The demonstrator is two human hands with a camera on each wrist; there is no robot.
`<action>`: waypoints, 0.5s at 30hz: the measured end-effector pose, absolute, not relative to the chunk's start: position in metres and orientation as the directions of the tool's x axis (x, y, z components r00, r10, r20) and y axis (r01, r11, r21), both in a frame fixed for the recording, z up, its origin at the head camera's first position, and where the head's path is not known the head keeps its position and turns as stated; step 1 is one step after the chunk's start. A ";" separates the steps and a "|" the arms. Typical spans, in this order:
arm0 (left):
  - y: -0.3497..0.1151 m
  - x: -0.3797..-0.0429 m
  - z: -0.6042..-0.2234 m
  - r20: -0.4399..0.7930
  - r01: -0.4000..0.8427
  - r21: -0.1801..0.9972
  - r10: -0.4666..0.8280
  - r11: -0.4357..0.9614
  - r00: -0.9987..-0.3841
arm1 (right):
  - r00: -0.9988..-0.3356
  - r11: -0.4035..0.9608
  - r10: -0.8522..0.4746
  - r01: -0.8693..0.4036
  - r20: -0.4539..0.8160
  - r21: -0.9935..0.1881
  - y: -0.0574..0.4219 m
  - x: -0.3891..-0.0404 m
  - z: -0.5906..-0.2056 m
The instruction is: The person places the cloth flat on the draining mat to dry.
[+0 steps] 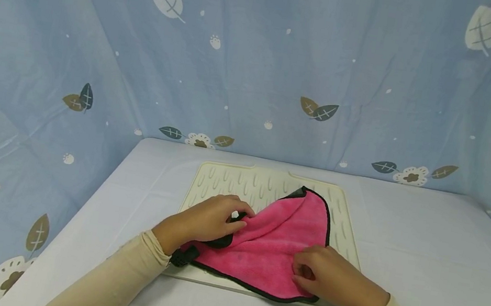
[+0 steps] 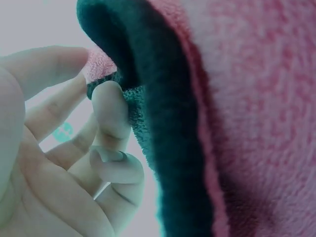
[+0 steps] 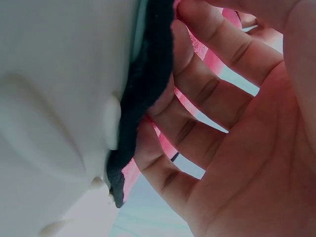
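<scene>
A pink cloth (image 1: 281,232) with a black border lies bunched over a cream ridged mat (image 1: 217,183). At its left side, my left hand (image 1: 214,217) pinches a raised part of the border between thumb and fingers. The left wrist view shows the black border (image 2: 168,123) curling up beside the fingertips. My right hand (image 1: 334,277) rests at the cloth's lower right, its fingers slightly bent. In the right wrist view these fingers (image 3: 197,94) touch the cloth along its black edge, close to the mat (image 3: 44,123). The thumb tip is out of that view.
The mat sits on a table covered with a white cloth (image 1: 424,264). A blue curtain (image 1: 259,60) with leaf prints hangs behind and along the sides. Black straps (image 1: 184,256) are around both wrists.
</scene>
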State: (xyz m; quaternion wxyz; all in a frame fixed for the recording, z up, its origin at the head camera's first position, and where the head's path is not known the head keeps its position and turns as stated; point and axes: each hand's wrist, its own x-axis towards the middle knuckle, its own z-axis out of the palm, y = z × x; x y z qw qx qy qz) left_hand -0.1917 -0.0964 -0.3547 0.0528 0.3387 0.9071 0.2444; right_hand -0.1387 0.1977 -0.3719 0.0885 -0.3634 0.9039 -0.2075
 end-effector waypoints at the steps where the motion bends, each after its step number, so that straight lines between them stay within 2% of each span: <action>1: -0.096 -0.192 -0.355 0.071 0.588 0.484 0.641 0.648 -0.764 | -0.720 0.650 -0.694 -0.619 -0.010 -0.441 0.198 -0.139 -0.372; 6: -0.095 -0.193 -0.354 0.071 0.566 0.503 0.621 0.654 -0.781 | -0.720 0.651 -0.693 -0.621 -0.010 -0.437 0.198 -0.138 -0.372; 15: -0.094 -0.191 -0.351 0.147 0.526 0.490 0.529 0.695 -0.836 | -0.715 0.645 -0.699 -0.629 -0.002 -0.433 0.199 -0.139 -0.373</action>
